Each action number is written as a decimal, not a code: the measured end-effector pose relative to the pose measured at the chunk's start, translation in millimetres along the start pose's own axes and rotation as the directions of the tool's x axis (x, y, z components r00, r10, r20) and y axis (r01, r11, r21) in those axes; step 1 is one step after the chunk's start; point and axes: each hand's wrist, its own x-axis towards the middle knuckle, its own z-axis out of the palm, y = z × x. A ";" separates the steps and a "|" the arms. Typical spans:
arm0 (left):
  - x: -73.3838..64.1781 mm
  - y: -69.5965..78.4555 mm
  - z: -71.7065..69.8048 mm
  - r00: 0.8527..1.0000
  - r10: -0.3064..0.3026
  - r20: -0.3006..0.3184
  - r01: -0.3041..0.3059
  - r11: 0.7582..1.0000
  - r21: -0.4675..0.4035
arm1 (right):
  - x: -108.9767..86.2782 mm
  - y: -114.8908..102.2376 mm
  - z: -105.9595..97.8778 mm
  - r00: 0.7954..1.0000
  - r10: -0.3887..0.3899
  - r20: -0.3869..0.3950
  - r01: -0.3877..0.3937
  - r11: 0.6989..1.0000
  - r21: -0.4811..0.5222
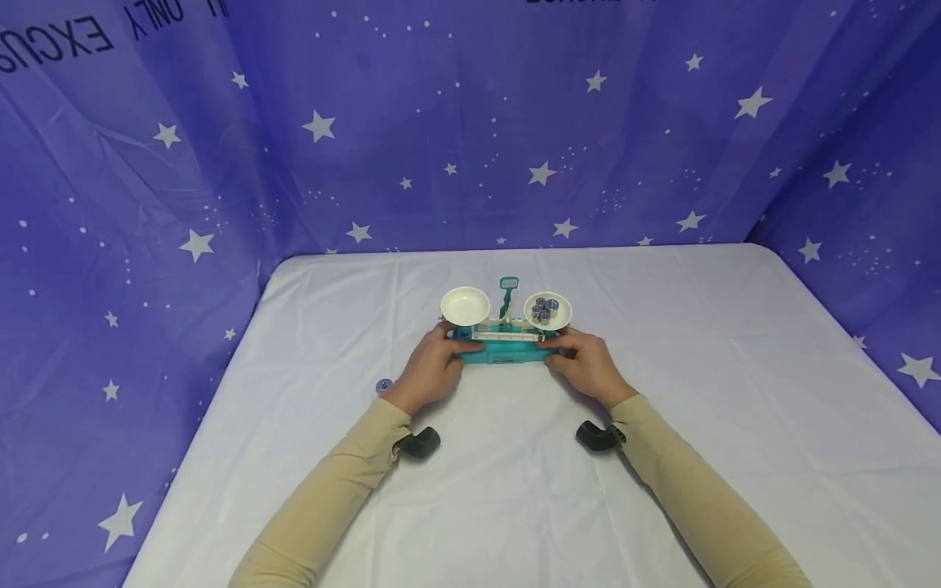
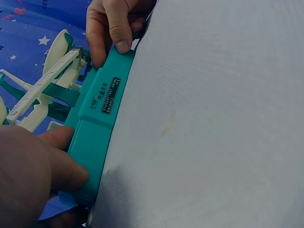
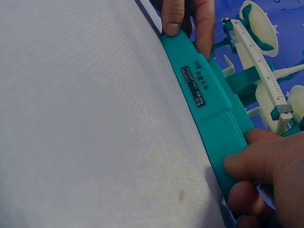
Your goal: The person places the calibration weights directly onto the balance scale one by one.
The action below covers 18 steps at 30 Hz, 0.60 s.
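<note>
A teal tray balance [image 1: 507,349] stands on the white tablecloth, its printed label facing the person. My left hand [image 1: 432,367] grips the left end of its base, thumb on the front face and fingers behind. At the opposite end, my right hand [image 1: 588,366] holds the base in a similar way. The left white pan [image 1: 466,306] has nothing in it. Several small, shiny metal pieces [image 1: 544,309] are grouped in the right white pan [image 1: 564,315]. Between the pans, a teal upright with a framed scale window [image 1: 509,283] rises, and a white graduated beam [image 3: 256,57] runs along the front.
A small round bluish piece [image 1: 384,385] lies on the cloth beside the left wrist. Black curved devices [image 1: 421,443] stick out from both sleeve cuffs. Purple star-printed curtains [image 1: 470,163] hang behind and on both sides of the table [image 1: 500,506].
</note>
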 end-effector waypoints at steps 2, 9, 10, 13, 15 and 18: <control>0.1 0.5 -0.7 1.000 -0.003 0.006 0.003 1.000 0.003 | 0.0 -0.4 0.0 1.000 0.002 0.000 -0.002 1.000 0.000; -2.2 5.2 -11.3 0.993 -0.034 0.112 0.027 0.998 0.058 | -0.8 -1.3 1.5 1.000 0.017 0.008 -0.017 1.000 0.000; -3.4 7.2 -15.6 0.990 -0.034 0.138 0.023 0.997 0.077 | -1.0 -1.6 1.5 1.000 0.018 0.010 -0.018 1.000 0.003; -7.3 13.0 -33.1 0.976 -0.013 0.218 -0.017 0.991 0.136 | -1.2 -2.7 1.0 1.000 0.021 0.013 -0.021 1.000 0.005; -11.2 16.0 -47.3 0.968 -0.001 0.251 -0.043 0.985 0.168 | -1.0 -3.0 0.1 1.000 0.021 0.011 -0.021 1.000 -0.001; -20.0 17.6 -67.7 0.965 -0.010 0.261 -0.043 0.979 0.199 | -1.0 -2.6 -2.2 0.999 0.031 0.017 -0.031 0.999 -0.009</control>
